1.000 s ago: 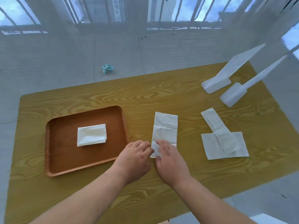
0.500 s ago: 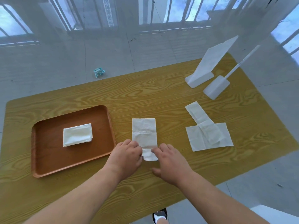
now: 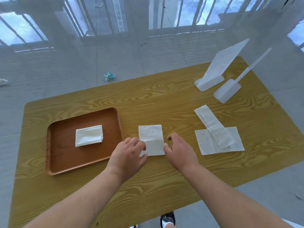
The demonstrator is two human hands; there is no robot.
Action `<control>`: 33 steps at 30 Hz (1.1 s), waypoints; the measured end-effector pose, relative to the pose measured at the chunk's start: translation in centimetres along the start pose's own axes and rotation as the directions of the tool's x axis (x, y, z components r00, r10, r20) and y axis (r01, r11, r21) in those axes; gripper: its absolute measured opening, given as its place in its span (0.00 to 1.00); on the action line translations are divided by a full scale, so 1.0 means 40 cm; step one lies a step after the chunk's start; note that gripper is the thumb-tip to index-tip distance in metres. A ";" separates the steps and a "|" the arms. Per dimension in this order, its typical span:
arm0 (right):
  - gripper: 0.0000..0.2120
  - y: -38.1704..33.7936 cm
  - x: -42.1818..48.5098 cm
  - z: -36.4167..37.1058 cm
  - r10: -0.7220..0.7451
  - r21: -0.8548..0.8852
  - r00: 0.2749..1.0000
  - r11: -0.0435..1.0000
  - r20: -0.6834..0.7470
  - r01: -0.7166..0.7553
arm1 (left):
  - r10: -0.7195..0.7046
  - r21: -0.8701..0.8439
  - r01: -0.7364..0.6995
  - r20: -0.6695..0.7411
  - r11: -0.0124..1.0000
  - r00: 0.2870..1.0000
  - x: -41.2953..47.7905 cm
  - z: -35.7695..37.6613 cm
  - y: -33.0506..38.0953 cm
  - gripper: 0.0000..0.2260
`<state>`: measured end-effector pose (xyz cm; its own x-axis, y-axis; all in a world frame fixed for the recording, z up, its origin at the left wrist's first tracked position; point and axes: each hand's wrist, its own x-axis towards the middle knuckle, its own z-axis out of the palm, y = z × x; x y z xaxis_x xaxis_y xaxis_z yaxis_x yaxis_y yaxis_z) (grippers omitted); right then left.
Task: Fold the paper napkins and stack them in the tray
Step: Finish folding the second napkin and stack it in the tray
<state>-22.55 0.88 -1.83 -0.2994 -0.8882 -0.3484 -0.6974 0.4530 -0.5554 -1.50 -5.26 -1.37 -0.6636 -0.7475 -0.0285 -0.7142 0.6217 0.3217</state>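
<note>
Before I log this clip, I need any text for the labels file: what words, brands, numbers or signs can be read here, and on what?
None can be read.
Napkins: the one being folded, the folded one in the wooden tray, the loose ones: plain white.
White plastic stands: blank.
Crumpled teal wrapper on the floor: too small to tell.

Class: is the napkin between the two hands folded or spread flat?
Partly folded: the napkin has its near part doubled over, with an edge line across its middle.
</note>
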 end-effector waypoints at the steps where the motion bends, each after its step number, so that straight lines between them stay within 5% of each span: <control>1: 0.10 0.002 -0.004 0.001 -0.011 -0.013 1.000 1.000 -0.026 0.010 | 0.048 0.023 -0.049 0.042 0.999 0.998 -0.002 0.006 0.002 0.10; 4: 0.05 0.012 -0.022 0.012 -0.091 -0.104 0.996 0.991 -0.022 0.088 | 0.133 0.103 -0.147 0.136 0.984 0.982 -0.009 0.026 0.008 0.11; 10: 0.13 0.041 -0.042 0.044 -0.256 -0.231 0.950 0.927 0.179 0.294 | 0.094 0.205 -0.139 0.214 0.969 0.972 0.003 0.059 0.011 0.18; 18: 0.16 0.047 -0.045 0.058 -0.319 -0.259 0.928 0.896 0.193 0.362 | 0.064 0.310 -0.138 0.236 0.941 0.969 0.041 0.066 0.011 0.05; 22: 0.25 0.041 -0.025 0.052 -0.343 -0.357 0.928 0.856 0.149 0.373 | 0.024 0.171 -0.064 0.226 0.983 0.974 0.046 0.062 0.012 0.10; 27: 0.08 0.016 0.010 0.033 -0.273 -0.286 0.947 0.906 0.172 0.313 | -0.099 -0.059 0.110 0.171 0.992 0.980 0.047 0.022 0.010 0.10; 33: 0.08 -0.020 0.063 0.003 -0.152 -0.060 0.988 0.986 0.014 0.152 | -0.231 -0.143 0.215 -0.104 0.966 0.967 0.059 0.000 -0.011 0.16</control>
<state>-22.69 -1.71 -2.35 -0.1808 -0.9456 -0.2706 -0.7729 0.3068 -0.5554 -2.77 -7.30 -1.59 -0.4542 -0.8909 -0.0035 -0.8006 0.4065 0.4402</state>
